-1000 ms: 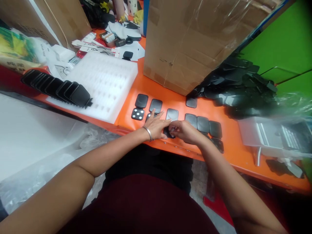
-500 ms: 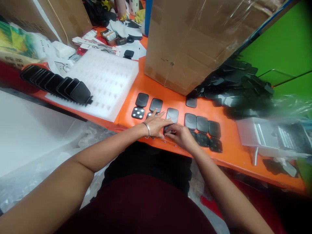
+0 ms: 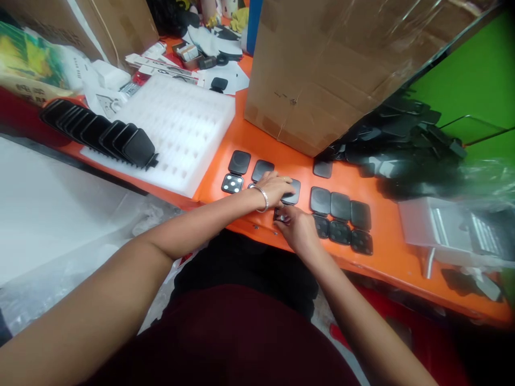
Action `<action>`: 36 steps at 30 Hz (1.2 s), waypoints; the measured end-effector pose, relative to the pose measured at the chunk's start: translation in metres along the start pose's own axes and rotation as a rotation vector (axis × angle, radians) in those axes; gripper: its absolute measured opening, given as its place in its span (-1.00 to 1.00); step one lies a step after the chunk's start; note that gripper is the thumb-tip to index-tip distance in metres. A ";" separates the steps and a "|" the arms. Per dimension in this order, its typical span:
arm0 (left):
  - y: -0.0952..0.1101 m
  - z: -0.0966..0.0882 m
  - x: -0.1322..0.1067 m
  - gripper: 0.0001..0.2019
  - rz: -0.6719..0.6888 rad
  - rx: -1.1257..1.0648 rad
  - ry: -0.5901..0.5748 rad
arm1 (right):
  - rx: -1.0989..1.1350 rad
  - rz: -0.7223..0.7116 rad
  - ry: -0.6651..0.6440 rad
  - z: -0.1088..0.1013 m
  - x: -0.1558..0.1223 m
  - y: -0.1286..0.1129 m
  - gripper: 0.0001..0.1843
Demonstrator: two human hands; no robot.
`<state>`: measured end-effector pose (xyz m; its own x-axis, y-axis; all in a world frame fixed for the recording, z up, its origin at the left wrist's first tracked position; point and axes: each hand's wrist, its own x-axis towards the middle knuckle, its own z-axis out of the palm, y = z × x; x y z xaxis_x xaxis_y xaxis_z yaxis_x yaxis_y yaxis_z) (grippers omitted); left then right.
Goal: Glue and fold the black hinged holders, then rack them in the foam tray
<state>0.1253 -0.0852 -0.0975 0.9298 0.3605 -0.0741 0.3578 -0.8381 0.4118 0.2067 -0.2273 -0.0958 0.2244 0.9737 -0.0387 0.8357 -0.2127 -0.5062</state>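
Our left hand (image 3: 276, 188) now shifts onto the black lid (image 3: 296, 196), fingers slightly apart | lower half (image 3: 277, 214) left to our right hand (image 3: 298, 226): fingers curled, pinch unclear.

Orange table (image 3: 392, 241), far side crowded. I see a big cardboard carton (image 3: 301, 80) standing there, back from the near edge. White foam block (image 3: 177, 128) lies toward the left end, one corner close to the near edge. Printed bag (image 3: 32, 67) left of it; paper sheets (image 3: 237, 80) scattered behind. Second carton (image 3: 129, 32) back left; I can't tell its footing. Right end: translucent bin (image 3: 422, 214), blurred to me, pale tube (image 3: 429, 262) at its near side. Green panel (image 3: 491, 69) beyond.
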 end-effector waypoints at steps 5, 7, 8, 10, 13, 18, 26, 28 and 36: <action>-0.006 0.012 0.008 -0.63 -0.037 0.006 -0.010 | 0.030 -0.080 -0.054 -0.005 0.006 0.003 -0.87; -0.007 0.013 0.009 -0.63 -0.036 0.007 -0.009 | 0.086 -0.137 -0.151 -0.013 0.013 0.005 -0.86; -0.007 0.013 0.009 -0.63 -0.032 0.011 -0.012 | 0.116 -0.154 -0.206 -0.018 0.017 0.005 -0.87; -0.007 0.011 0.009 -0.62 -0.026 0.019 -0.026 | 0.186 -0.180 -0.348 -0.027 0.020 0.004 -0.89; -0.009 0.011 0.009 -0.57 -0.022 0.005 -0.048 | 0.335 -0.169 -0.534 -0.036 0.012 -0.002 -0.95; -0.013 0.014 0.009 -0.55 -0.028 -0.023 -0.061 | 0.651 0.057 -0.466 -0.042 -0.018 -0.001 -0.81; -0.005 0.005 0.003 -0.50 -0.046 0.008 -0.082 | 0.379 0.177 0.098 -0.030 -0.009 0.031 -0.78; -0.003 0.004 0.002 -0.50 -0.050 0.014 -0.078 | 0.257 0.100 0.106 -0.022 0.000 0.030 -0.85; -0.004 0.006 0.003 -0.55 -0.046 0.024 -0.091 | 0.154 0.021 -0.062 -0.021 0.011 0.028 -0.92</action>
<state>0.1268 -0.0835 -0.1043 0.9161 0.3606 -0.1753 0.4009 -0.8316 0.3843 0.2431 -0.2244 -0.0918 0.2057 0.9734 -0.1007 0.7435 -0.2224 -0.6307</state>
